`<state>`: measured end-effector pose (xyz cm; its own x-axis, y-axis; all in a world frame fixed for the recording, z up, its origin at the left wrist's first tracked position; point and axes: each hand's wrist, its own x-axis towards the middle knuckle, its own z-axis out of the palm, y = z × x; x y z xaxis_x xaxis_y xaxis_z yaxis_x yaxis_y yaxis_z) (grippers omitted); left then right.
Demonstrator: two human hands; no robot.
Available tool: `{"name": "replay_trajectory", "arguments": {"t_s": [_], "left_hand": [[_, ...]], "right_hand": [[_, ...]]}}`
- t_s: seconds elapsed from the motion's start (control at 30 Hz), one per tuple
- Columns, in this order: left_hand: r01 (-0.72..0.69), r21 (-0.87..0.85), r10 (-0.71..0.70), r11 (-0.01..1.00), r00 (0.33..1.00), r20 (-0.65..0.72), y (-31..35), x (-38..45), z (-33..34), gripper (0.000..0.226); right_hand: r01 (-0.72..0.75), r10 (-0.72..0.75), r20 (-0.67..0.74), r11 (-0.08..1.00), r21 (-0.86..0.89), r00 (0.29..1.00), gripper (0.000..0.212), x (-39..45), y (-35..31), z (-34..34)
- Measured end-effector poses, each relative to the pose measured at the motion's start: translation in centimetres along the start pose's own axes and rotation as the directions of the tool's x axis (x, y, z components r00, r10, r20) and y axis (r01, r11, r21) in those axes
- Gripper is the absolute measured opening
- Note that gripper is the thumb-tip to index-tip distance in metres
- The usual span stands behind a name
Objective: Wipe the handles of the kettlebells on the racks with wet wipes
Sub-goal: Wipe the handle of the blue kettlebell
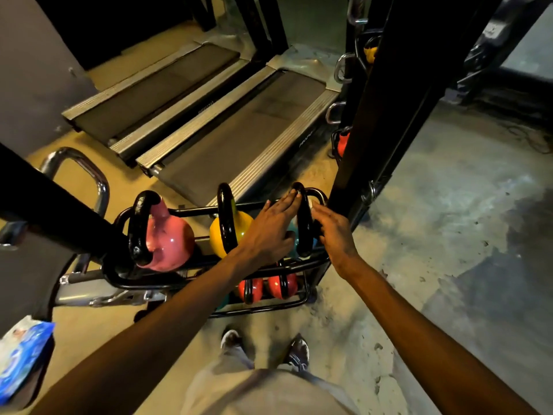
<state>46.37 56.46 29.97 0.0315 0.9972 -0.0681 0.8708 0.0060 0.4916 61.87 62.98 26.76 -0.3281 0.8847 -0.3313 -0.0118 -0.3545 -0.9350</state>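
Observation:
A black two-shelf rack (140, 284) holds a pink kettlebell (172, 242), a yellow kettlebell (239, 224) and a teal kettlebell (292, 233) on top, each with a black handle. My left hand (269, 227) reaches over the teal one, its straight fingers touching the top of that black handle (303, 226). My right hand (335, 232) is at the handle's right side, fingers curled against it, with a small white wet wipe (313, 203) showing at the fingertips. Two red kettlebells (282, 284) sit on the lower shelf.
A blue and white wipes pack (21, 351) lies at the far left. Two treadmills (239, 130) stand behind the rack. A tall black post (374, 115) with more kettlebells rises right of it. Chrome bars (89, 175) and a black tube cross the left side. My feet stand before the rack.

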Motion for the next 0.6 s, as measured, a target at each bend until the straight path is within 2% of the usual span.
{"name": "replay_trajectory", "arguments": {"t_s": [0.07,0.1,0.13,0.2,0.3,0.4,0.43,0.53,0.6], "left_hand": [[0.009,-0.021,-0.009,1.0,1.0,-0.003,0.4,-0.4,0.2,0.099],[0.012,-0.03,-0.012,0.999,1.0,-0.007,0.5,-0.6,0.2,0.099],[0.017,-0.04,-0.018,0.999,1.0,-0.012,0.6,-0.8,0.3,0.098],[0.027,-0.056,-0.028,0.998,0.999,-0.026,0.5,-1.6,0.6,0.095],[0.018,-0.033,-0.019,0.999,1.0,-0.021,0.3,-3.5,1.2,0.09],[0.022,-0.008,-0.022,1.0,0.999,-0.034,0.5,-5.9,1.1,0.087],[0.026,-0.01,-0.026,1.0,0.998,-0.05,0.5,-6.8,1.0,0.086],[0.055,-0.026,-0.057,0.998,0.994,-0.092,0.0,-9.5,0.7,0.084],[0.077,-0.033,-0.08,0.996,0.992,-0.095,-0.5,-11.1,1.0,0.085]], "right_hand": [[0.186,-0.176,0.06,0.946,-0.264,0.983,0.046,-1.2,0.1,0.0],[0.277,-0.25,0.119,0.867,-0.413,0.961,0.049,-1.9,0.2,0.0],[0.338,-0.287,0.178,0.773,-0.537,0.941,0.051,-2.3,0.2,0.0],[0.399,-0.301,0.264,0.626,-0.67,0.916,0.056,-2.7,0.1,0.0],[0.424,-0.245,0.348,0.458,-0.781,0.905,0.062,-1.2,-1.7,0.7],[0.468,-0.228,0.428,0.168,-0.867,0.875,0.082,1.2,-3.4,1.8],[0.479,-0.215,0.451,0.099,-0.872,0.866,0.08,1.6,-3.6,2.1],[0.509,-0.266,0.504,-0.056,-0.859,0.822,0.055,0.9,-3.4,2.4],[0.516,-0.299,0.531,-0.133,-0.846,0.793,0.052,-0.8,-3.0,2.1]]}}
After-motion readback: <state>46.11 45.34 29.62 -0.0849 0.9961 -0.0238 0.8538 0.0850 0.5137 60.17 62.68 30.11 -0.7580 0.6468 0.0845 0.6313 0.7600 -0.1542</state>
